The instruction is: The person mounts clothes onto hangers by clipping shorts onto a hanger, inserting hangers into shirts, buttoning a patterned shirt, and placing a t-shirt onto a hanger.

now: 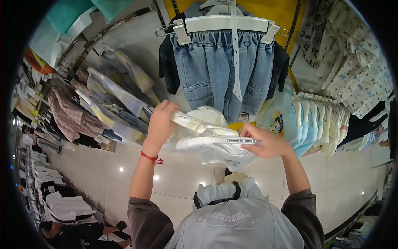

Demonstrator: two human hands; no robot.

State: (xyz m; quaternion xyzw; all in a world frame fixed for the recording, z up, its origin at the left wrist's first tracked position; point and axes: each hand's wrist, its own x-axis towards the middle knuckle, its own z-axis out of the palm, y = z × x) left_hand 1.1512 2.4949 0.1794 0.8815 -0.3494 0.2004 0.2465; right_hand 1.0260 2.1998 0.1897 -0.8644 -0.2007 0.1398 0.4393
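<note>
A bunched white garment [207, 143] with small dark print on its lower part is stretched between my two hands, in front of the hanging jeans. My left hand [161, 120], with a red cord bracelet at the wrist, is closed on its left end, fingertips at the top edge. My right hand [267, 141] is closed at the right end, thumb and fingers pinching there. A slim silver-edged piece [243, 141] lies against the right fingers; its kind I cannot make out. Folds hide parts of the fingers. Just above hang blue denim pants [224, 66], clipped to a white hanger [226, 25].
Patterned and plaid clothes [70, 108] hang at the left, light blue shirts [304, 120] on white hangers at the right. Printed white garments [352, 70] hang at the upper right. A person in black [78, 234] is at the lower left. Below is a shiny tiled floor [112, 174].
</note>
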